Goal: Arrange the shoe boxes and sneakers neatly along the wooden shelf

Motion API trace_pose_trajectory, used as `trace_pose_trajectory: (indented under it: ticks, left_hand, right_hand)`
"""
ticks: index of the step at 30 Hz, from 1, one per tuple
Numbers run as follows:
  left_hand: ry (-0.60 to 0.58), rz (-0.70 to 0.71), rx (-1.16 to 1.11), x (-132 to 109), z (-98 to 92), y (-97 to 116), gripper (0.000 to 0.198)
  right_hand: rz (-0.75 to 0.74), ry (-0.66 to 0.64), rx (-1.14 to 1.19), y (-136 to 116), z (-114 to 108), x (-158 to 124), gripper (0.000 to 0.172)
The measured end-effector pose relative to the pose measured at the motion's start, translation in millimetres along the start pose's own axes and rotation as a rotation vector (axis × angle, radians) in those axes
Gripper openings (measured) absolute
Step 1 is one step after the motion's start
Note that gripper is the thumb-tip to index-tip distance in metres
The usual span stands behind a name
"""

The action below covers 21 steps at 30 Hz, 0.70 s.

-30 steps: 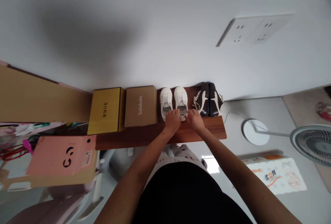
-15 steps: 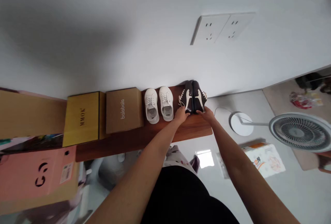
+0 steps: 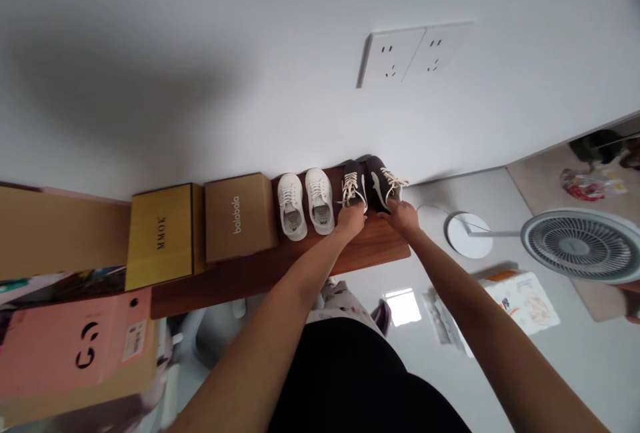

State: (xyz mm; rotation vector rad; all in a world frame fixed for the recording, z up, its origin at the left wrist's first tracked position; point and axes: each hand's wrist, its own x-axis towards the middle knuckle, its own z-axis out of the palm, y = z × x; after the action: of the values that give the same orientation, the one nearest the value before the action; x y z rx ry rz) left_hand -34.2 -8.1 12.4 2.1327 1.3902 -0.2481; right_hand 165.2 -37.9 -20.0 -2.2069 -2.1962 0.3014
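Observation:
Two black sneakers with cream stripes and laces stand on a brown wooden shelf (image 3: 380,246), toes toward the wall. My left hand (image 3: 352,219) is closed on the heel of the left black sneaker (image 3: 353,183). Around the heel of the right black sneaker (image 3: 379,179), my right hand (image 3: 401,217) is closed too, with fingers at its opening. A narrow gap shows between the two. Just left of them sits a pair of white sneakers (image 3: 320,196), side by side and untouched.
Left along the shelf are a brown balabala box (image 3: 240,219), a yellow MMOK box (image 3: 161,236) and a pink box (image 3: 75,346). A wall socket plate (image 3: 415,53) is above. To the right, a standing fan (image 3: 573,246) and a white package (image 3: 525,303) are on the floor.
The black sneakers have turned from lying against each other on their sides to standing upright, laces up, slightly apart. Both hands have stayed at the heels.

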Motion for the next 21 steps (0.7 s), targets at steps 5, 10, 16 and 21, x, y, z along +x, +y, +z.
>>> trace_pose_trajectory:
  ticks: [5, 10, 16, 21]
  left_hand:
    - [-0.001, -0.021, 0.07, 0.3, -3.4, 16.4, 0.032]
    - [-0.001, -0.052, 0.076, 3.6, -1.9, 24.2, 0.031]
    - [-0.005, -0.066, 0.086, 7.6, 3.1, 25.6, 0.03]
    - [0.005, -0.037, 0.088, 11.9, 7.0, 27.2, 0.029]
  right_hand:
    - [-0.064, -0.018, -0.125, -10.7, 0.0, -0.2, 0.019]
    - [-0.087, -0.047, -0.145, -16.8, 6.5, 0.5, 0.017]
    - [-0.099, -0.079, -0.15, -16.8, 10.7, 1.6, 0.019]
    - [-0.105, -0.104, -0.147, -17.1, 11.0, 4.2, 0.019]
